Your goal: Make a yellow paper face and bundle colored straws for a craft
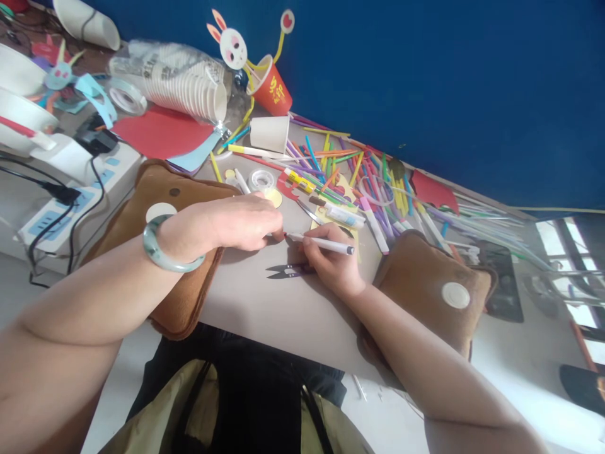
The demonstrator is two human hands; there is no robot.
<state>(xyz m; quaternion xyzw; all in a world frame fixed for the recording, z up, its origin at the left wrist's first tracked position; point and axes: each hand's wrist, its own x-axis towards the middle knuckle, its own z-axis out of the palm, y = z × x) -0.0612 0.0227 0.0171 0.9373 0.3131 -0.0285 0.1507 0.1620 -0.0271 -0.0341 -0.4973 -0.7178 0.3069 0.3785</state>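
Table (265, 315): near edge slants from lower centre down toward the right, dark clothing just below it. Far side meets a blue wall (401, 75), upper right. Barest stretch of tabletop lies lower centre, between left cushion (184, 306) and right cushion (425, 284), both brown. Snips (286, 271) lie at its upper part, blades to the left. Above the hands, a crowded band of coloured sticks (326, 157) and pens runs along the wall.

Containers: red cup (275, 91), upper centre, tilted, with yellow stems bearing a rabbit face (233, 49) and a heart disc (287, 21). White cup (269, 133) on its side just below; contents not visible. Nested paper cups (189, 88) in clear plastic, upper left. White bowls (16, 72) at left edge; insides unclear.

Marker (331, 244) at frame centre, above the tabletop. Long axis nearly crosswise, reddish tip left, dark end right and slightly lower. Right hand (333, 265): thumb and fingers clamped on the barrel. Left hand (246, 222): fingers bent downward, close together, next to the tip; cannot tell whether they pinch anything.
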